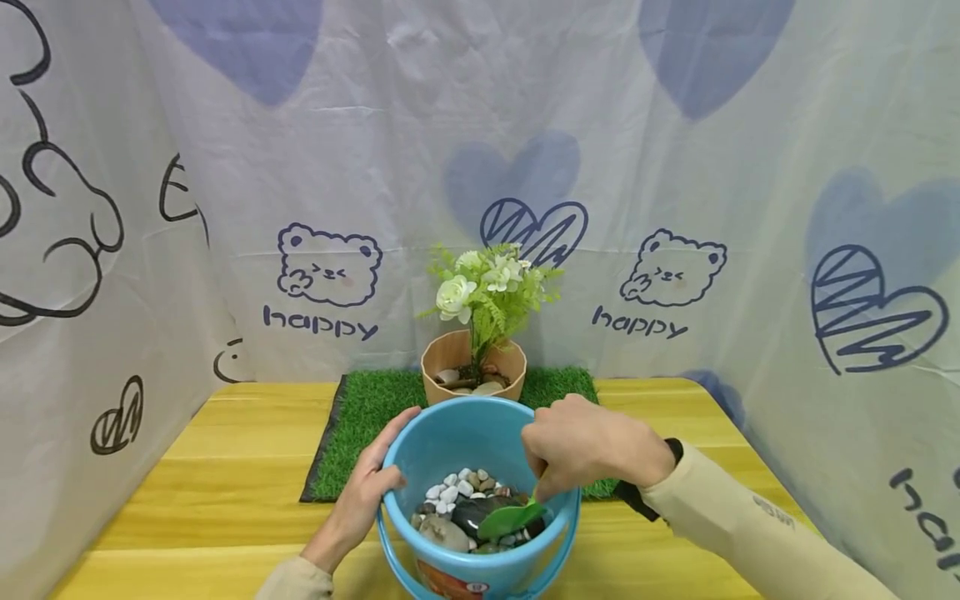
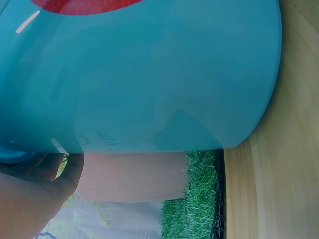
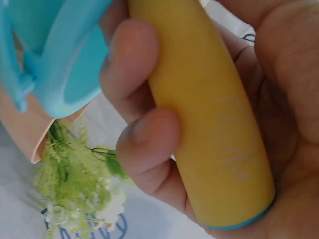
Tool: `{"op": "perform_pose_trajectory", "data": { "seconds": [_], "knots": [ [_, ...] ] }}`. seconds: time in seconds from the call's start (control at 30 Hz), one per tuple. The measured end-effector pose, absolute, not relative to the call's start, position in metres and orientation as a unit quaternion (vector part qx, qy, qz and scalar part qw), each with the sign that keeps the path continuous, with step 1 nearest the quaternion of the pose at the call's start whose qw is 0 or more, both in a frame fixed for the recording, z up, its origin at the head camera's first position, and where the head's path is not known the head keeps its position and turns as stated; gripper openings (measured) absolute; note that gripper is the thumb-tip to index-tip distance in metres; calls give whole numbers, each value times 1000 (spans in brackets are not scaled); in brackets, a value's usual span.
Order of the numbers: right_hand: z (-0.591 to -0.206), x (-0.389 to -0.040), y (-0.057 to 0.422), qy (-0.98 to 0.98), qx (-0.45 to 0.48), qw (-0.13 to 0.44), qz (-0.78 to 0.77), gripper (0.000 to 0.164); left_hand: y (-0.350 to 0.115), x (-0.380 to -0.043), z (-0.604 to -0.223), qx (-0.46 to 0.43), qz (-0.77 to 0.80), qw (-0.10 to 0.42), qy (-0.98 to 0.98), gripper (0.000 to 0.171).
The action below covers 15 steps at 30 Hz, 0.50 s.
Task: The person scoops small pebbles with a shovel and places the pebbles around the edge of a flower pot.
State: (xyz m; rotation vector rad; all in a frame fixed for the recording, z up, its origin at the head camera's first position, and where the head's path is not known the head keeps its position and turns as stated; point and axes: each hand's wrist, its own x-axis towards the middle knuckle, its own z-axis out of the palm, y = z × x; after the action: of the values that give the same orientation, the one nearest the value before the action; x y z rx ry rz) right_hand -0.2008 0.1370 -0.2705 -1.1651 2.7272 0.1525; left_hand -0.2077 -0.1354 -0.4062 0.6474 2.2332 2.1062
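Note:
A light-blue bucket (image 1: 465, 437) stands on the table with white, brown and dark stones (image 1: 442, 531) in its bottom. My left hand (image 1: 362, 493) grips its left rim, thumb hooked over the edge; the left wrist view shows the bucket's outer wall (image 2: 149, 84) up close. In my right hand (image 1: 588, 442) is a small garden trowel, its green blade (image 1: 510, 520) down among the stones inside the bucket. The right wrist view shows fingers curled round the trowel's yellow handle (image 3: 204, 109). The blade's tip meets the stones; how deep it goes is hard to tell.
Behind the bucket a tan flowerpot (image 1: 437, 367) with white flowers (image 1: 491, 287) and a few stones stands on a green turf mat (image 1: 375, 429). The wooden table (image 1: 217, 467) is bordered by a printed white curtain (image 1: 420, 158). The bucket's handle (image 1: 558, 554) hangs down in front.

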Motion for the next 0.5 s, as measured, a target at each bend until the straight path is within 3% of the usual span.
{"op": "perform_pose_trajectory", "data": {
  "seconds": [0.1, 0.27, 0.5],
  "knots": [
    [-271, -192, 137, 911, -405, 49, 61, 32, -135, -208, -405, 206, 670, 1, 713, 80],
    [-274, -184, 137, 898, -429, -37, 94, 59, -135, -208, -406, 205, 670, -2, 713, 81],
    [-290, -191, 142, 898, -411, -117, 108, 56, -135, -208, -406, 209, 670, 1, 712, 80]
  ]
}}
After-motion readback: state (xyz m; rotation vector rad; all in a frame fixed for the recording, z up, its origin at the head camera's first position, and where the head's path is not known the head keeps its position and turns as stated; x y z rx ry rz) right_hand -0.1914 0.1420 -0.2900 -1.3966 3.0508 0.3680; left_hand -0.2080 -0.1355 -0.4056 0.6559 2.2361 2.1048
